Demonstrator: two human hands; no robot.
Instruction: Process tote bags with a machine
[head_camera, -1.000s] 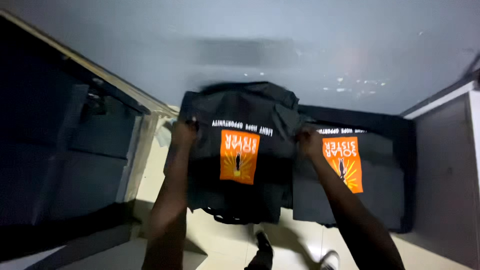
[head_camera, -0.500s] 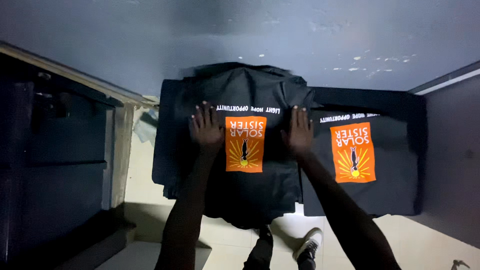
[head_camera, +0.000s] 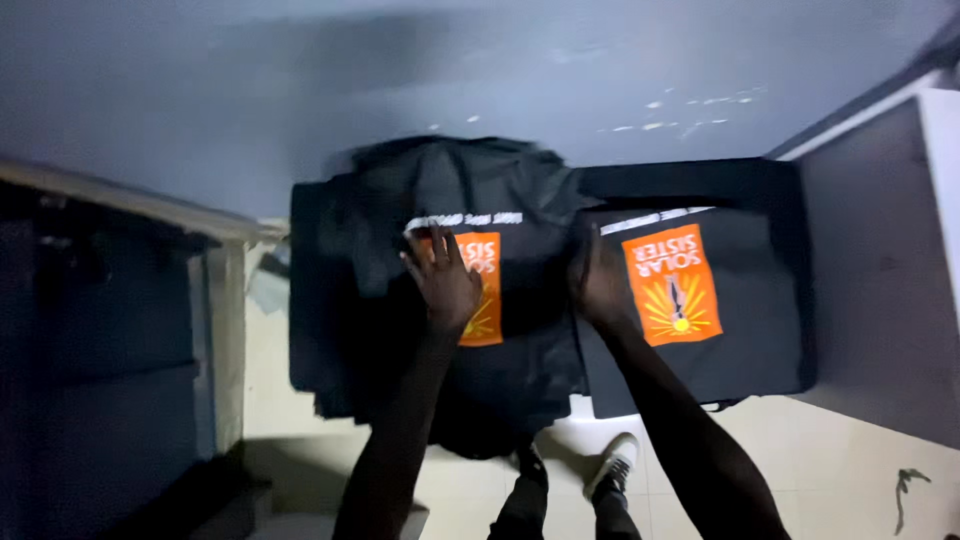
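Both hands, left hand and right hand, press spread flat on the rumpled black bag, not yet as neat as its flat neighbour.

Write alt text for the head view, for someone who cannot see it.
Seen from above, the left hand lies flat on an orange patch of a black fabric bag, and the right hand presses its right edge. A second black bag with an orange patch lies alongside; shoes show below.
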